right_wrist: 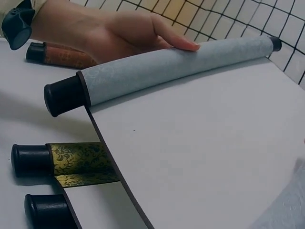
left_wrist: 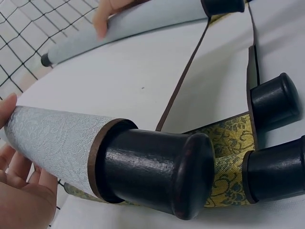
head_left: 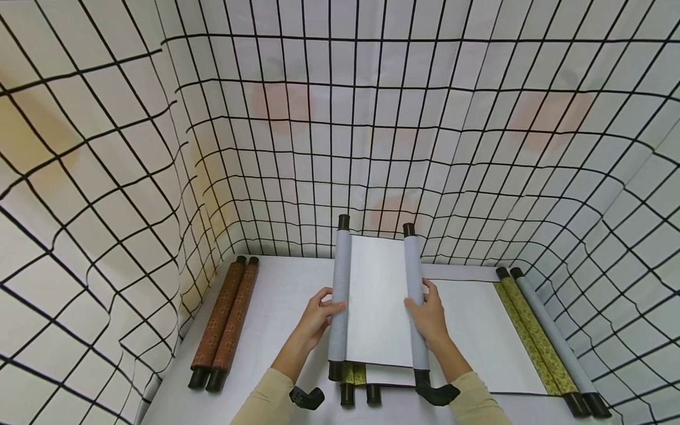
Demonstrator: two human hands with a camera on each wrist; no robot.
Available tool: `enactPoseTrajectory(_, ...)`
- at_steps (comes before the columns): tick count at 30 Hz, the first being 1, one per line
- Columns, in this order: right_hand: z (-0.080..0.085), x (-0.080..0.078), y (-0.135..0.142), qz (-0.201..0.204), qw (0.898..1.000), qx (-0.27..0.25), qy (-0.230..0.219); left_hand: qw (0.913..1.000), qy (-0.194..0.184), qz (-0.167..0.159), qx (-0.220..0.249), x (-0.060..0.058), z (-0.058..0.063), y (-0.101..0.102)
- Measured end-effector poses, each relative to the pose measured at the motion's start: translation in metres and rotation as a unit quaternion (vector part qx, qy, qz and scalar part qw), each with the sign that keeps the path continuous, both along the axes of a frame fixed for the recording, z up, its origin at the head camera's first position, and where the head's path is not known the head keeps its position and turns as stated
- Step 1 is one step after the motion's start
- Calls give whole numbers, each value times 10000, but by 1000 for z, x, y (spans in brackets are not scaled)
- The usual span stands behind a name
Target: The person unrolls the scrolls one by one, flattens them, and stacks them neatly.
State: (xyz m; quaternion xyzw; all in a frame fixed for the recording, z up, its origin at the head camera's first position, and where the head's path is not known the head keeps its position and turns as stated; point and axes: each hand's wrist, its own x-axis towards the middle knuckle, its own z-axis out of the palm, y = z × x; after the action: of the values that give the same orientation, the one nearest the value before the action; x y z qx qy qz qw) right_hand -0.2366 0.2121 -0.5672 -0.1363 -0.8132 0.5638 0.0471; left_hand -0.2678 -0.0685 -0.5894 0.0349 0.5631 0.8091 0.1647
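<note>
A scroll with pale grey-blue cloth rolls and black end knobs is held partly unrolled, its white sheet [head_left: 378,301] spread between two rolls. My left hand [head_left: 317,317] grips the left roll [head_left: 340,277], thumb across the front and fingers behind, as the left wrist view also shows. The right roll [head_left: 414,283] is held by my right hand [head_left: 430,314] the same way. The scroll is raised above the table, its top tilted away. Beneath it, a yellow-green patterned scroll lies unrolled, its white sheet [head_left: 491,330] showing to the right and its left end [head_left: 354,373] partly hidden.
Two rolled red-brown scrolls [head_left: 225,324] lie side by side on the left of the white table [head_left: 281,277]. At the right, the yellow-green roll [head_left: 536,336] lies beside a grey-blue roll [head_left: 558,336]. A black wire grid [head_left: 329,124] encloses the back and sides.
</note>
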Motion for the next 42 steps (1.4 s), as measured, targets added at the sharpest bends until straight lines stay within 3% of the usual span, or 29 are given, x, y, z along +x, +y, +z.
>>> enactPoseTrajectory(5, 2, 1, 3, 211, 9993, -293, -72, 10000, -40, 12, 40, 1, -2, 0)
enactPoseTrajectory(8, 1, 1, 5, 316, 9993, -171, -93, 9999, -108, -41, 81, 1, -4, 1)
enactPoseTrajectory(15, -5, 2, 8, 315, 9987, 388, -55, 10000, -8, 1, 46, 2, -4, 0)
enactPoseTrajectory(22, -7, 1, 12, 256, 9992, 282, -98, 9999, -147, 44, 13, 2, -8, -3)
enactPoseTrajectory(29, -1, -1, 16, 141, 9995, 113, -242, 10000, -38, -7, -29, 0, -8, -4)
enactPoseTrajectory(42, -3, -2, 26, 221, 9991, 350, 8, 10000, -27, 29, -6, -2, -5, -4)
